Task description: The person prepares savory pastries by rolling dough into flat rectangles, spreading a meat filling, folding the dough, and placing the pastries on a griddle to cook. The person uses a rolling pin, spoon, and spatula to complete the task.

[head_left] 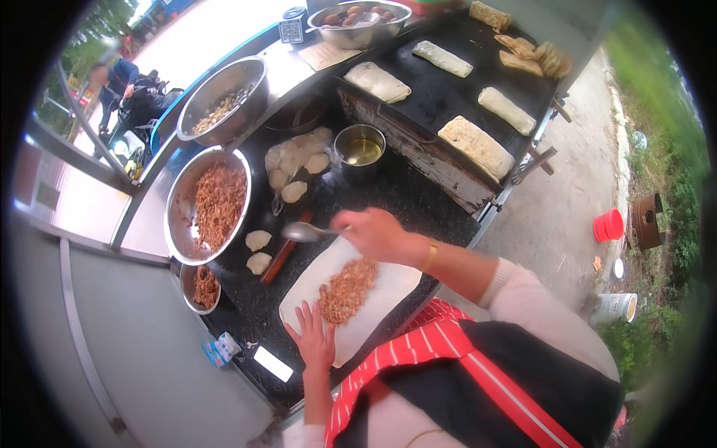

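Note:
A thin, pale sheet of dough lies on the dark worktop, with a mound of minced meat filling spread along its middle. My left hand rests flat on the near left part of the sheet, its fingers spread beside the filling. Above the sheet's far edge, my right hand is closed round the handle of a metal spoon, whose bowl points left. A brown rolling pin lies just beyond the sheet. Two small dough pieces sit left of the pin.
A large steel bowl of minced meat stands left, a smaller bowl nearer. A pot of oil is beside bagged dough pieces. Filled flatbreads lie on the black griddle at far right. A white phone-like rectangle lies near left.

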### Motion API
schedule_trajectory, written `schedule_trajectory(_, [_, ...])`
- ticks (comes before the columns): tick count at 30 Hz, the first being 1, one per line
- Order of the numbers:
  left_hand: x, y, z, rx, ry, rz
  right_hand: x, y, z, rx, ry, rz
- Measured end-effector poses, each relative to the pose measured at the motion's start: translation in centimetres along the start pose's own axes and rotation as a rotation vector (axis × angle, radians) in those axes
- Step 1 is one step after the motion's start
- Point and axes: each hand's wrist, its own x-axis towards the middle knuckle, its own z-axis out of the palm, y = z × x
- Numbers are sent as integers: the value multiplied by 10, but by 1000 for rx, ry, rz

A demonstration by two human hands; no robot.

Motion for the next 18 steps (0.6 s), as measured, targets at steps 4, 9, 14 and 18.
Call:
schedule_trajectory(4, [0, 24, 8, 19, -38, -49, 131, -62, 25, -270, 170, -412])
schedule_trajectory(9, [70, 87, -3, -186, -158, 133, 275, -65, 121, -546, -68, -385])
schedule_trajectory(14, [79, 92, 13, -172, -117, 221, 270, -20, 165, -404, 277, -672])
schedule_trajectory(18, [53, 88, 28, -222, -168, 182, 189, 11, 71, -74, 291, -678])
